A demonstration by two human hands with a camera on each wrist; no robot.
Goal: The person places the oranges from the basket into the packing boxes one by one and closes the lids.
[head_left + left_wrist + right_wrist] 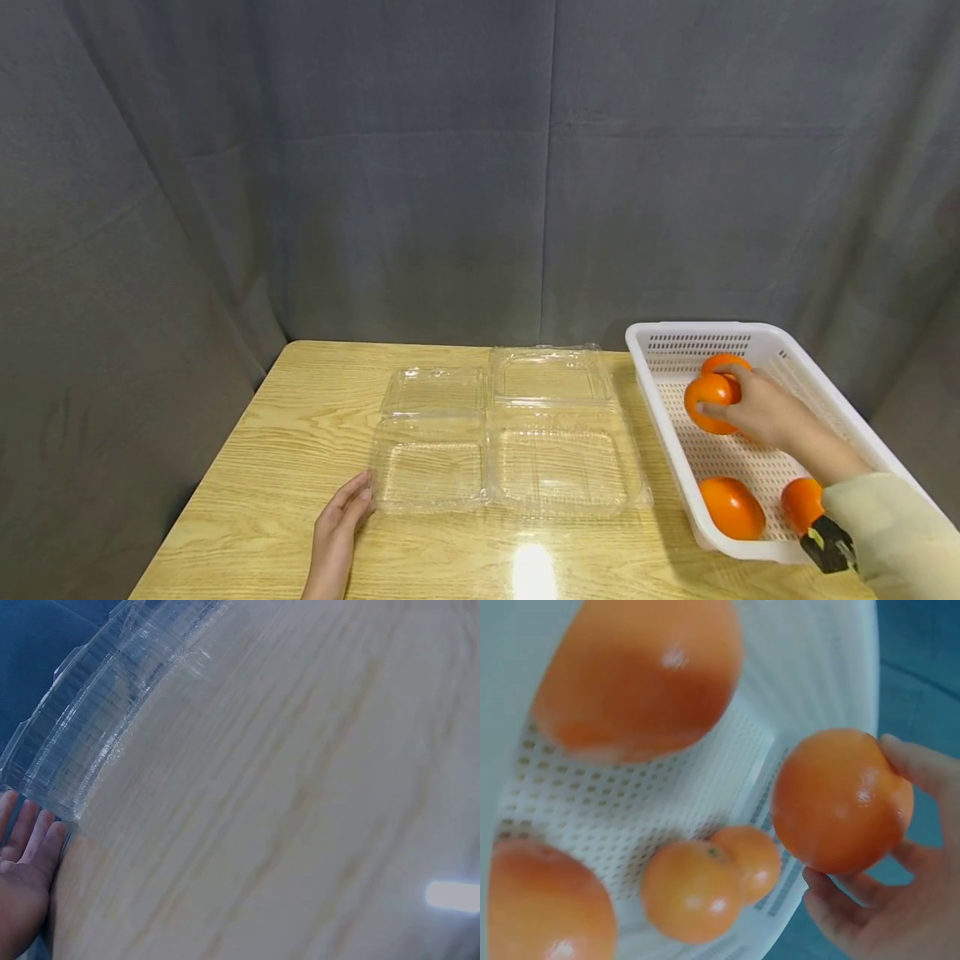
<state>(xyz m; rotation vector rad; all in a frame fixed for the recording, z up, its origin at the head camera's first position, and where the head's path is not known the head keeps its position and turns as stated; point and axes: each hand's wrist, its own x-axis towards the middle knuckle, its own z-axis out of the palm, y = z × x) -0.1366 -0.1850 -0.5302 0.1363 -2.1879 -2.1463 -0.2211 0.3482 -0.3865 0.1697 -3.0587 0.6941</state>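
Observation:
In the head view my right hand [757, 407] is over the white basket, its thumb and fingers gripping an orange [707, 404]. The right wrist view shows that orange [840, 801] lifted off the basket floor, pinched between the thumb and fingers of the hand [900, 900]. Other oranges [731, 507] lie in the basket. At the table's left, my left hand [341, 525] touches the near left corner of a clear plastic clamshell box [431, 508] with relaxed, fairly straight fingers. In the left wrist view that hand [26, 877] lies at the box's edge [97, 757].
The white slotted basket [667, 450] stands at the table's right side. A second clear clamshell box [562, 504] lies with its lid open, right beside the first one. Wooden table [255, 483] surface spreads around them; a grey curtain [412, 167] hangs behind.

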